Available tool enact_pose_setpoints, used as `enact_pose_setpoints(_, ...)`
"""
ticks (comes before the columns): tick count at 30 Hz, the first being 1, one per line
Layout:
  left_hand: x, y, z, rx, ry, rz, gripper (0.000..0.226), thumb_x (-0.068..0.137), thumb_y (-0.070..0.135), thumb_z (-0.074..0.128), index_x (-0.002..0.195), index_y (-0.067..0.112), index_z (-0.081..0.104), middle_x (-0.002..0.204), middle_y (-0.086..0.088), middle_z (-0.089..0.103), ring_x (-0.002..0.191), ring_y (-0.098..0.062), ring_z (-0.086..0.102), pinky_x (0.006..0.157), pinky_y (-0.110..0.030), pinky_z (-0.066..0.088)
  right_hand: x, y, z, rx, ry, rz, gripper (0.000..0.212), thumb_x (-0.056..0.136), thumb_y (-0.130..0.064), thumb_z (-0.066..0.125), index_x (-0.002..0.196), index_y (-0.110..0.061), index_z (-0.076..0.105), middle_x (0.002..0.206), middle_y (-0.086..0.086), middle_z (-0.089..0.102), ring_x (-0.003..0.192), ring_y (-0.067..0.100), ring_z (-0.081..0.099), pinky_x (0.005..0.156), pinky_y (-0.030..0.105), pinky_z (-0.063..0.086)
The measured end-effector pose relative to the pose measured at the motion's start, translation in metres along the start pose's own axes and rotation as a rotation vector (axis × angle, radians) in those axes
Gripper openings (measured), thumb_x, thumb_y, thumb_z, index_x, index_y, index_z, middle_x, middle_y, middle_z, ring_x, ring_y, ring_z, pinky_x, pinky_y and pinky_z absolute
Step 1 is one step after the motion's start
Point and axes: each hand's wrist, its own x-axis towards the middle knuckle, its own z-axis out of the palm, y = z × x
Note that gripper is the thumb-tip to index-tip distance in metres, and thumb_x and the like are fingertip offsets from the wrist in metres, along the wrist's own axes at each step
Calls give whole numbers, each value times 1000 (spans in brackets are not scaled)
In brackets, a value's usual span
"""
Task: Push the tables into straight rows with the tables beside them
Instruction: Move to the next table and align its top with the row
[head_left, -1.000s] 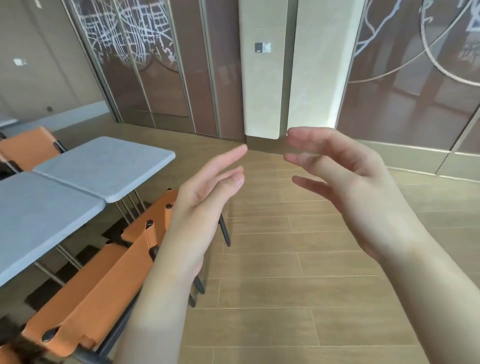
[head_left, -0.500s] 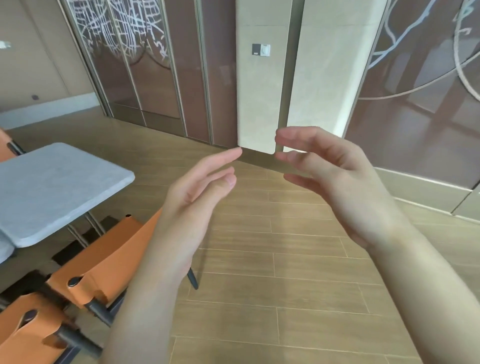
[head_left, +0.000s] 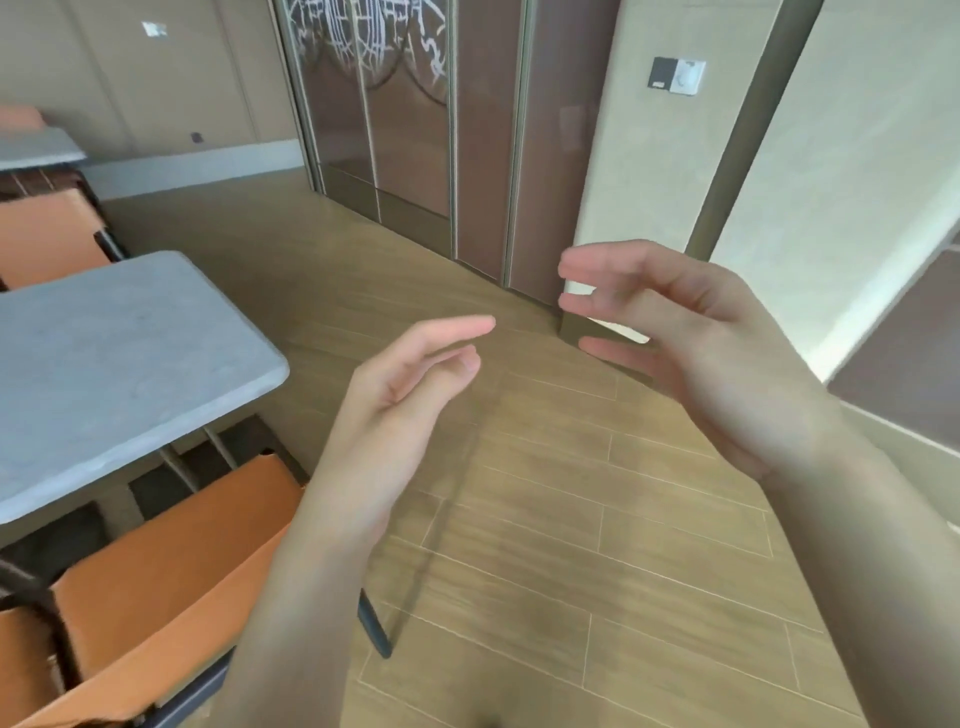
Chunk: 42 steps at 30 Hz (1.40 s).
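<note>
From the head view, both hands are raised over bare floor and hold nothing: the left hand (head_left: 400, 395) has its fingers loosely extended, the right hand (head_left: 691, 343) has its fingers spread and slightly bent. The grey table (head_left: 119, 358) stands to the left, apart from both hands, with an orange chair (head_left: 171, 566) tucked just beside its near edge. A second table (head_left: 36, 148) sits far left. The likely risk is that pushing the table from here drives it into the chair — or skews it, if only one hand reaches the corner.
</note>
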Motion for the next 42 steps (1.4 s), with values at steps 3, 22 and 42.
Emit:
enact_pose_setpoints(3, 80, -11, 7, -2, 39, 7, 26, 102, 18, 55, 121, 28, 72, 122, 20, 69, 123, -2, 60, 114, -42, 43, 78, 14, -23, 7, -3, -8, 24, 100, -17, 59, 117, -24, 74, 116, -13, 73, 119, 9, 65, 103, 40, 53)
enact_pose_setpoints(22, 503, -141, 12, 99, 555, 79, 24, 92, 31, 54, 104, 30, 76, 121, 16, 70, 124, -11, 61, 110, -42, 46, 574, 158, -81, -15, -433, -117, 28, 99, -17, 59, 117, -33, 73, 121, -20, 71, 116, 0, 65, 104, 37, 52)
enact_pose_setpoints(42, 727, -250, -254, 313, 1222, -110, 17, 101, 21, 58, 103, 30, 73, 104, 13, 75, 105, 2, 65, 86, -8, 46, 926, 190, 286, 119, -1221, -296, 26, 98, -10, 59, 110, -28, 74, 114, -17, 73, 113, -1, 66, 107, 39, 51)
